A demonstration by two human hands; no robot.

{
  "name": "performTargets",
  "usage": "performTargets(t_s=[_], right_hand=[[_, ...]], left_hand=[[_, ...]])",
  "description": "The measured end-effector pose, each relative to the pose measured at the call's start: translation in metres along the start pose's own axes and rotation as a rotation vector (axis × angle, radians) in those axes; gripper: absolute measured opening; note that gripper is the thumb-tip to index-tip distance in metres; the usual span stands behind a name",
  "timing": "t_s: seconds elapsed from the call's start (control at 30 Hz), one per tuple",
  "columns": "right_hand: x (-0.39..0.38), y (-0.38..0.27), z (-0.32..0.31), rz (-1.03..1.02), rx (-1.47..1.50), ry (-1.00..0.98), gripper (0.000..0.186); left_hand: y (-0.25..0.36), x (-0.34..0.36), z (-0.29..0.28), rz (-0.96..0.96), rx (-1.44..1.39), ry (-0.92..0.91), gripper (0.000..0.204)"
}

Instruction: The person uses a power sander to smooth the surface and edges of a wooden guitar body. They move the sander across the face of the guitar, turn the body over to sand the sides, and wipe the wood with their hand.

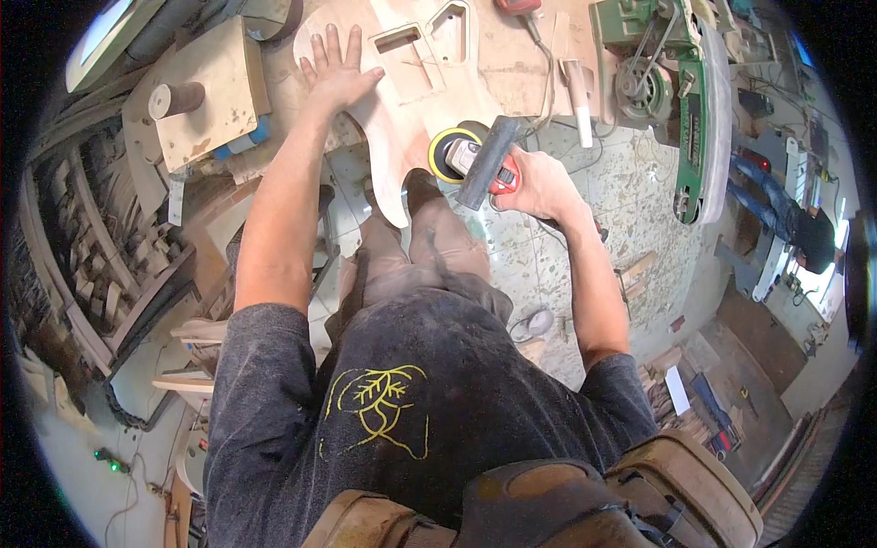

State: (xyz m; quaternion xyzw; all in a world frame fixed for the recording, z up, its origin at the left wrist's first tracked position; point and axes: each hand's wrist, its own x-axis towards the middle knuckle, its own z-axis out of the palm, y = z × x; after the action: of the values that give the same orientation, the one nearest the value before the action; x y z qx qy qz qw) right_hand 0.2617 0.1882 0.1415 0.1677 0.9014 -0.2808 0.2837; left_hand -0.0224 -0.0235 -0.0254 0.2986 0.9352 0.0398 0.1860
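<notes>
A pale wooden guitar body (pixel 411 111) with routed cavities lies on the bench, its curved horn jutting over the near edge. My left hand (pixel 340 78) rests flat on its left side, fingers spread. In my right hand (pixel 537 187) is a red and grey power sander (pixel 464 157), gripped around its red part. The sander's round, yellow-rimmed pad is tilted on edge beside the body's lower right edge; whether they touch, I cannot tell. Across the sander lies a dark grey bar-shaped part (pixel 491 163), which partly hides it.
Left on the workbench (pixel 525 78) stands a wooden block fixture (pixel 206 114) with a brown spindle (pixel 176 100). A green belt-driven machine (pixel 644 78), a white-ended tube (pixel 582 114) and a corded red tool (pixel 518 5) are to the right. Another person (pixel 793 215) stands far right.
</notes>
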Motion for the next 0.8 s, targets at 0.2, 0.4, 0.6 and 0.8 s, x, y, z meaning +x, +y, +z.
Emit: performTargets(t_s=[0.2,0.4,0.6,0.8], right_hand=[[0.003,0.004,-0.004,0.029,0.014,0.023,0.06],[-0.002,0.005,0.004,0.014,0.022,0.013,0.06],[-0.001,0.003,-0.003,0.029,0.024,0.051,0.06],[-0.008,0.0,0.001,0.064,0.027,0.017,0.064]], left_hand=[[0.001,0.002,0.002,0.0,0.007,-0.002,0.099],[0.002,0.001,-0.002,-0.008,0.013,-0.015,0.099],[0.002,0.0,-0.003,0.007,-0.01,-0.03,0.099],[0.004,-0.001,-0.006,-0.017,-0.013,-0.041,0.098]])
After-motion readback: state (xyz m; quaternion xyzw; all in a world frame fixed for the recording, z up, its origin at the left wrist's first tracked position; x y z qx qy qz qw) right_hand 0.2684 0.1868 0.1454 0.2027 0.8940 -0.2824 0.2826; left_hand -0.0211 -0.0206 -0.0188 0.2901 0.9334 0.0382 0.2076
